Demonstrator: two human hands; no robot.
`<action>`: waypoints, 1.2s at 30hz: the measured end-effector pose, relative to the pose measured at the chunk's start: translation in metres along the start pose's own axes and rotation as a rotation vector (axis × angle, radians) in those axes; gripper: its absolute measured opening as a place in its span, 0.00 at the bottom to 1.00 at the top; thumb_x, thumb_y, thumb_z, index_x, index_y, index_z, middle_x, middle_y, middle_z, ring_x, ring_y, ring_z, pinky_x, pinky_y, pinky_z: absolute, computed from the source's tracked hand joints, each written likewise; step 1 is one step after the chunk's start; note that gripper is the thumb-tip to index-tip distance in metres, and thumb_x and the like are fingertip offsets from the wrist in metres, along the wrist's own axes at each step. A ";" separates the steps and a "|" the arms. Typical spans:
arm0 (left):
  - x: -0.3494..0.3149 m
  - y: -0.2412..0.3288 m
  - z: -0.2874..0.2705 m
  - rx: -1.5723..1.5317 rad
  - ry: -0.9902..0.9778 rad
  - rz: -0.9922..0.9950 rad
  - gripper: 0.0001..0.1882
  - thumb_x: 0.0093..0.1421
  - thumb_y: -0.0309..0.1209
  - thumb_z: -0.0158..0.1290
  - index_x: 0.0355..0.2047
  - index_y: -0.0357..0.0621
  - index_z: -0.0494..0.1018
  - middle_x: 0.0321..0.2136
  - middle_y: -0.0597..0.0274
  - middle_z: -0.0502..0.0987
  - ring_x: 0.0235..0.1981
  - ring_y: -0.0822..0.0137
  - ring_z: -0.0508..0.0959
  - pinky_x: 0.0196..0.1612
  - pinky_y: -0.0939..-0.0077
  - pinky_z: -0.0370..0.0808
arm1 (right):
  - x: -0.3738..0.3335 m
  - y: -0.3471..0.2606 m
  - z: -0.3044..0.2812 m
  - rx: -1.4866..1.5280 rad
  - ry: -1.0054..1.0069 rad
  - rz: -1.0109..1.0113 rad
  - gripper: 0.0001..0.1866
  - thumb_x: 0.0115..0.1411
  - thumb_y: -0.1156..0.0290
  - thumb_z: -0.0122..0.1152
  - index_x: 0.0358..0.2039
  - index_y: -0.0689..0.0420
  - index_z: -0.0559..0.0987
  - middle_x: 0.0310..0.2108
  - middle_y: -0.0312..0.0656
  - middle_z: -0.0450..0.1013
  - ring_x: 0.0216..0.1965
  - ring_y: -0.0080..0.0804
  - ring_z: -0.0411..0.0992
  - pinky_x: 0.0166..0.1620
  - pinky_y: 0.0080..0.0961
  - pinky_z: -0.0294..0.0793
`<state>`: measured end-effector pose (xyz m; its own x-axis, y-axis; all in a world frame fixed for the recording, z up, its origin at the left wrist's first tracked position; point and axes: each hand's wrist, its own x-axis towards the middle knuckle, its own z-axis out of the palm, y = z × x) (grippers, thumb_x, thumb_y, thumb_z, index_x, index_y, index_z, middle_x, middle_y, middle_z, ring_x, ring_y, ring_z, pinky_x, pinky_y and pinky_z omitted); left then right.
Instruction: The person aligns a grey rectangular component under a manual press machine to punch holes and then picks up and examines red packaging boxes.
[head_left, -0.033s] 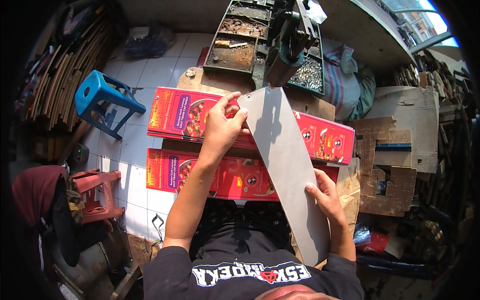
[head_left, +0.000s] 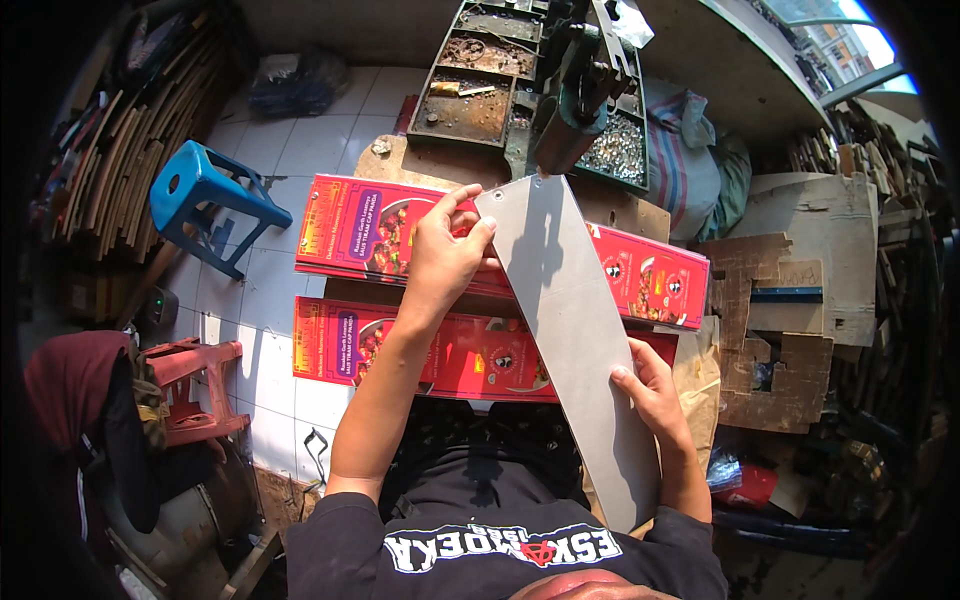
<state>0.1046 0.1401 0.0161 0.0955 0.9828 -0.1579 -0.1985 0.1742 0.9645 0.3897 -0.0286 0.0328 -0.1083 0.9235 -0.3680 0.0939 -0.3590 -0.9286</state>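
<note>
A long grey board [head_left: 575, 310] slants from the press down toward my right side, its plain face up. My left hand [head_left: 452, 245] pinches its left edge near the top, thumb on the face. Farther down, my right hand [head_left: 655, 390] grips the right edge, thumb on top and fingers underneath. A small metal eyelet [head_left: 498, 196] sits in the board's upper left corner. The board's top end meets the head of a dark green press [head_left: 572, 135]; what lies under that head is hard to make out. Beneath the board lie two stacks of red printed panels, an upper stack [head_left: 335, 235] and a lower stack [head_left: 318, 350].
Divided trays [head_left: 462, 112] of small metal parts flank the press. A blue stool [head_left: 190, 195] stands left, with a red stool [head_left: 195, 385] nearer. Cut cardboard [head_left: 770, 350] and a striped sack [head_left: 680, 170] are on the right. Wooden strips [head_left: 130, 150] lean at far left.
</note>
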 end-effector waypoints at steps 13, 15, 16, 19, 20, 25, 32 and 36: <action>-0.001 -0.003 -0.003 -0.014 -0.010 0.030 0.26 0.63 0.21 0.54 0.61 0.31 0.63 0.37 0.57 0.79 0.36 0.72 0.81 0.33 0.76 0.85 | -0.004 0.006 0.003 0.007 0.013 -0.089 0.25 0.67 0.76 0.58 0.62 0.68 0.66 0.55 0.44 0.72 0.57 0.27 0.70 0.60 0.27 0.68; -0.006 -0.001 -0.005 0.004 -0.032 0.081 0.25 0.63 0.21 0.53 0.60 0.32 0.64 0.37 0.57 0.79 0.37 0.72 0.81 0.34 0.75 0.85 | -0.009 0.005 0.002 -0.003 0.003 -0.096 0.25 0.67 0.76 0.58 0.62 0.67 0.66 0.55 0.44 0.72 0.57 0.28 0.70 0.60 0.27 0.68; -0.010 -0.001 -0.006 0.014 -0.045 0.097 0.24 0.63 0.22 0.53 0.60 0.33 0.64 0.37 0.57 0.79 0.37 0.72 0.81 0.35 0.75 0.85 | -0.012 0.006 0.002 -0.004 0.001 -0.091 0.25 0.67 0.76 0.58 0.62 0.67 0.66 0.55 0.45 0.72 0.57 0.28 0.69 0.60 0.27 0.68; -0.027 -0.004 -0.014 -0.034 -0.040 0.126 0.22 0.63 0.23 0.54 0.57 0.35 0.66 0.38 0.57 0.79 0.37 0.73 0.80 0.37 0.74 0.85 | -0.021 0.010 -0.002 -0.026 -0.004 -0.077 0.26 0.65 0.78 0.60 0.63 0.66 0.66 0.52 0.43 0.75 0.52 0.26 0.73 0.55 0.25 0.72; -0.032 -0.006 -0.020 -0.049 -0.038 0.125 0.22 0.63 0.23 0.54 0.57 0.35 0.65 0.38 0.57 0.79 0.37 0.72 0.80 0.38 0.74 0.85 | -0.026 0.012 -0.004 -0.027 -0.010 -0.066 0.26 0.65 0.78 0.60 0.63 0.66 0.66 0.51 0.43 0.75 0.50 0.25 0.74 0.53 0.23 0.73; -0.051 0.021 -0.029 -0.167 -0.283 -0.005 0.14 0.63 0.30 0.58 0.46 0.35 0.77 0.39 0.62 0.81 0.41 0.75 0.79 0.46 0.78 0.76 | -0.056 0.021 -0.024 -0.274 -0.044 -0.140 0.24 0.60 0.80 0.65 0.58 0.64 0.74 0.29 0.33 0.74 0.29 0.17 0.70 0.34 0.17 0.70; -0.066 0.056 -0.032 -0.192 -0.487 -0.145 0.15 0.63 0.30 0.59 0.47 0.33 0.78 0.36 0.62 0.83 0.36 0.75 0.81 0.43 0.79 0.78 | -0.072 0.032 -0.031 -0.267 -0.024 -0.219 0.25 0.56 0.80 0.69 0.56 0.62 0.77 0.21 0.30 0.70 0.21 0.14 0.63 0.26 0.17 0.62; -0.066 0.058 -0.031 -0.171 -0.452 -0.142 0.14 0.63 0.29 0.59 0.44 0.31 0.79 0.34 0.61 0.83 0.35 0.74 0.82 0.41 0.80 0.78 | -0.073 0.027 -0.032 -0.211 0.003 -0.194 0.23 0.57 0.79 0.69 0.54 0.62 0.77 0.23 0.31 0.73 0.22 0.15 0.64 0.27 0.16 0.63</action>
<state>0.0570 0.0875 0.0759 0.5383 0.8308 -0.1415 -0.3061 0.3492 0.8856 0.4321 -0.1019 0.0360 -0.1417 0.9727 -0.1838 0.2751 -0.1397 -0.9512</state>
